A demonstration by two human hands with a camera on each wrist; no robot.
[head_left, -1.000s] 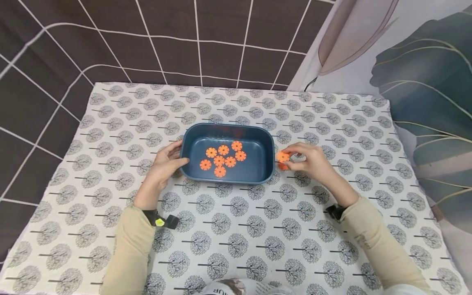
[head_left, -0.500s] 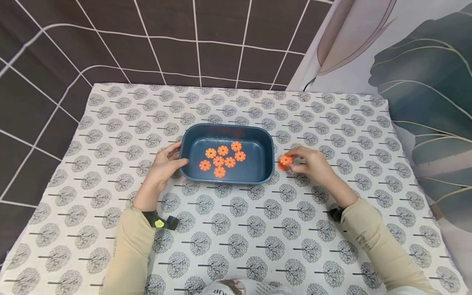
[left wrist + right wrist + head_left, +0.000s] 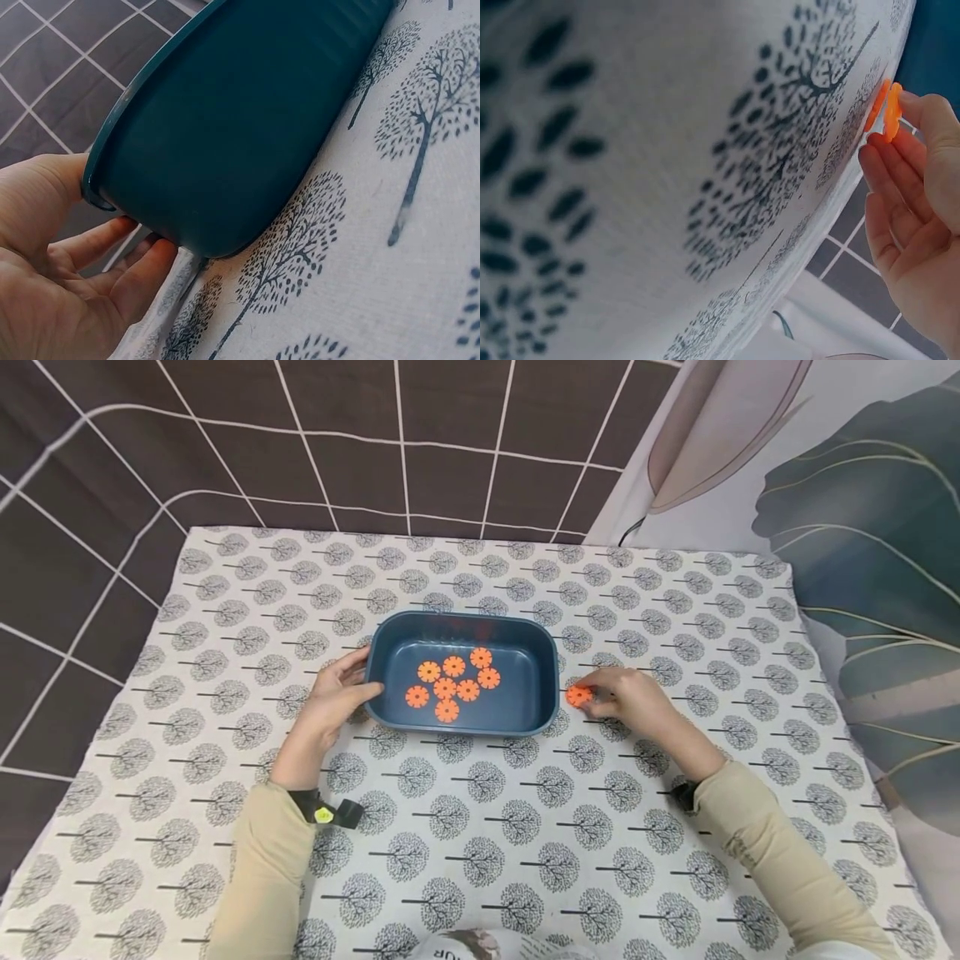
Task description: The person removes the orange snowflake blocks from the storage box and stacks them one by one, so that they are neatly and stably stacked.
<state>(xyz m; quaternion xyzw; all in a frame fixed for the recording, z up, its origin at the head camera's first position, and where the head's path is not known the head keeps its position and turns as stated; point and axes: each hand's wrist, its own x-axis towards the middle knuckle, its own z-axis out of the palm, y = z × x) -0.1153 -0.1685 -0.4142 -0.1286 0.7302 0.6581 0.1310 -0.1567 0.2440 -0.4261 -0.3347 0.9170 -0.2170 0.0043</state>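
A dark blue rectangular tub with rounded corners stands on the patterned cloth. Several orange notched discs lie flat on its floor, grouped left of centre. My left hand holds the tub's left end, thumb hooked over the rim and fingers against the outer wall, as the left wrist view also shows. Just right of the tub, my right hand pinches an orange notched disc between thumb and fingertips. In the right wrist view a second orange disc lies on the cloth right beside the held one.
The table is covered by a white cloth printed with grey trees. Behind it hangs a dark gridded curtain. A leaf-patterned drape borders the right side. Some printed white material shows at the bottom edge.
My right hand has moved slightly right and toward me with its disc, down over the second disc, so the two overlap in the head view. The left hand and tub stay put.
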